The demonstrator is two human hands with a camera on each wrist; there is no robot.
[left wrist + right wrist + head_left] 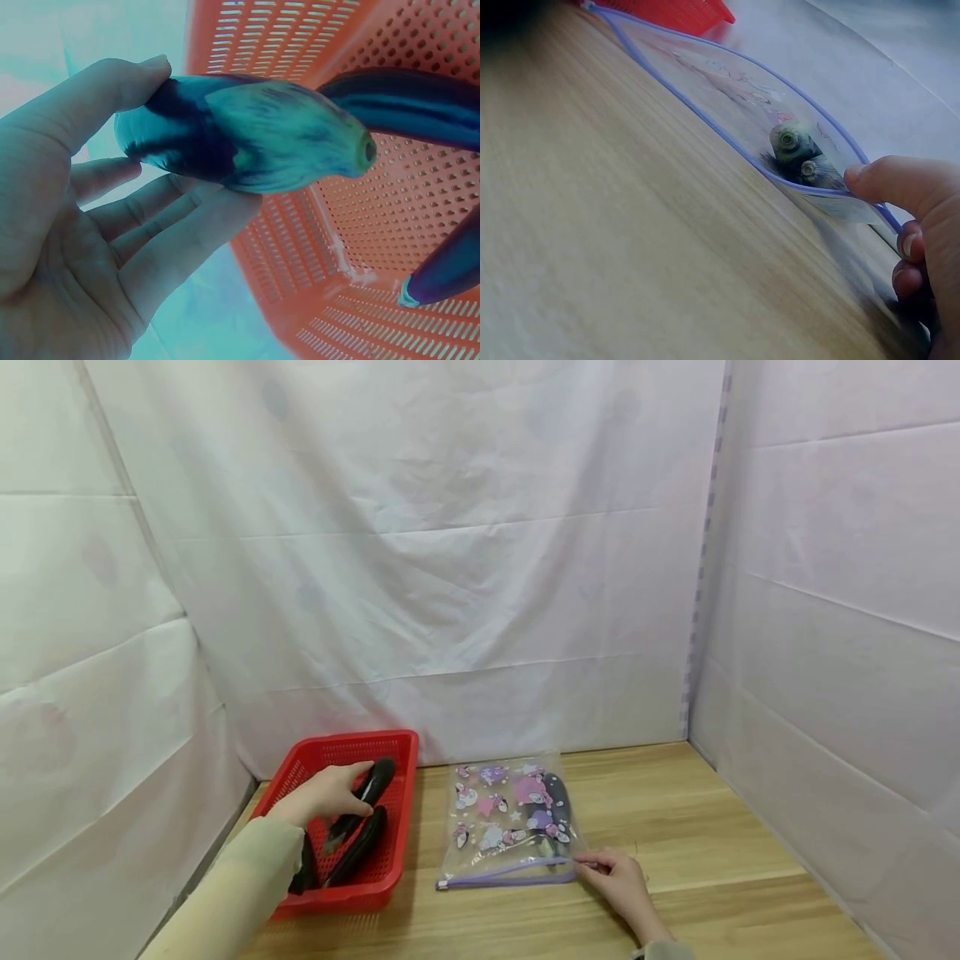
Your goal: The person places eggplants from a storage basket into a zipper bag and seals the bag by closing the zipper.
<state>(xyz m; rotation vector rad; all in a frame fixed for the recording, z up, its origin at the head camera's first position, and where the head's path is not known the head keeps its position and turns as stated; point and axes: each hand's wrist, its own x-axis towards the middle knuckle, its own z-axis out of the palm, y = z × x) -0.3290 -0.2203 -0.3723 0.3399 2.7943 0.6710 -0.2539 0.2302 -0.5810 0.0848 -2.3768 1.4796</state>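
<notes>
My left hand is over the red basket, pinching a dark eggplant between thumb and fingers; its pale green stem end faces away from the palm. Two more eggplants lie in the basket, one behind the held one and another lower down. On the table lies a clear zip bag with pink and purple cartoon prints. My right hand pinches the right corner of its purple zip edge. The bag's mouth gapes, and two eggplant stem ends show inside.
The red perforated basket stands on the left of the wooden table, close to the left curtain. White cloth hangs behind and along both sides. A zip slider sits at the bag's left corner.
</notes>
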